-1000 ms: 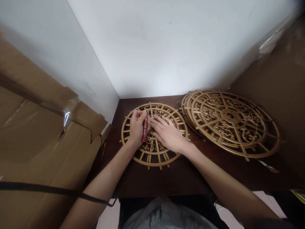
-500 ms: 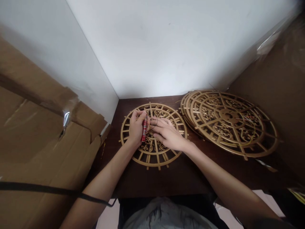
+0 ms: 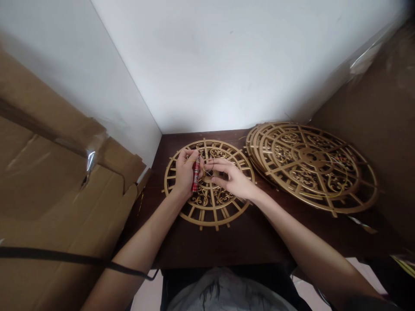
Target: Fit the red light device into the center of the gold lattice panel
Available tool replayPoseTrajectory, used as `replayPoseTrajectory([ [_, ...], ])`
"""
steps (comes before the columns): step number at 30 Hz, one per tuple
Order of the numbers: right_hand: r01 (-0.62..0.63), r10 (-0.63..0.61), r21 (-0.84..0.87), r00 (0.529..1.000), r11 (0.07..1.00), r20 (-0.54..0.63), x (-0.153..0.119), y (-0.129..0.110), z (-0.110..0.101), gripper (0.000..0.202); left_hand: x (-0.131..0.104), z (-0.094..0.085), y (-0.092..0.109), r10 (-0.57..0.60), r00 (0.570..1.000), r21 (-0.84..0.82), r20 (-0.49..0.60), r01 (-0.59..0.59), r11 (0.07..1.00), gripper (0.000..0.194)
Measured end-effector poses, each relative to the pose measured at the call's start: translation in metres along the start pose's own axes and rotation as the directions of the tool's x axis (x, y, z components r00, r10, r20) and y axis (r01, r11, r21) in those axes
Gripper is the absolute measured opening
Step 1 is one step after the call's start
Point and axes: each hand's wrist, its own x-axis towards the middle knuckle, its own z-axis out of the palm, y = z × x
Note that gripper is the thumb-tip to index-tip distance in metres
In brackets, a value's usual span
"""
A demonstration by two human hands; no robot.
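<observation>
A round gold openwork panel (image 3: pixel 217 224), like a clock face with scrolls, lies flat below both hands. My left hand (image 3: pixel 185 173) is closed around a slim red cylinder with pale print (image 3: pixel 196 175), which looks like a battery and is held upright over the panel's left half. Thin yellow and black wires (image 3: pixel 212 163) run near the fingers, between the two hands. My right hand (image 3: pixel 234 178) hovers over the panel's centre, its fingers stretched toward the wires and the thumb apart from them. Whether a fingertip touches a wire is too small to tell.
Several similar gold panels (image 3: pixel 330 207) are stacked at the right, with yellow wire on top. They all stand on a dark brown table (image 3: pixel 227 250). Cardboard (image 3: pixel 65 194) flanks the left side, and a white wall (image 3: pixel 227 65) rises behind. A black strap (image 3: pixel 71 258) crosses at lower left.
My right hand has lifted slightly and its thumb has spread away from the fingers, uncovering more of the panel's centre. My left hand keeps hold of the red cylinder almost unmoved.
</observation>
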Motion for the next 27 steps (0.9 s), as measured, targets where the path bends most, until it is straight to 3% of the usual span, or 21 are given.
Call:
replayPoseTrajectory([
  [7,0.044,-0.036,-0.094,0.996,0.995,0.083,0.0,-0.006,-0.004,0.034,0.001,0.0,0.0,0.002,1.0,0.012,-0.017,-0.002,1.0,0.025],
  [13,0.043,-0.037,-0.057,0.994,0.997,0.101,0.0,-0.013,-0.009,0.025,0.0,0.001,0.0,-0.003,1.0,0.029,-0.02,0.004,1.0,0.024],
  [20,0.05,-0.04,-0.056,0.986,0.997,0.164,-0.001,-0.012,-0.01,0.029,0.001,-0.001,-0.003,0.017,0.999,0.05,-0.034,-0.015,0.999,0.018],
  [27,-0.001,-0.003,0.043,0.996,0.999,0.092,0.001,-0.011,-0.008,0.025,0.001,-0.002,-0.003,0.019,1.0,0.035,-0.025,-0.019,0.999,0.02],
])
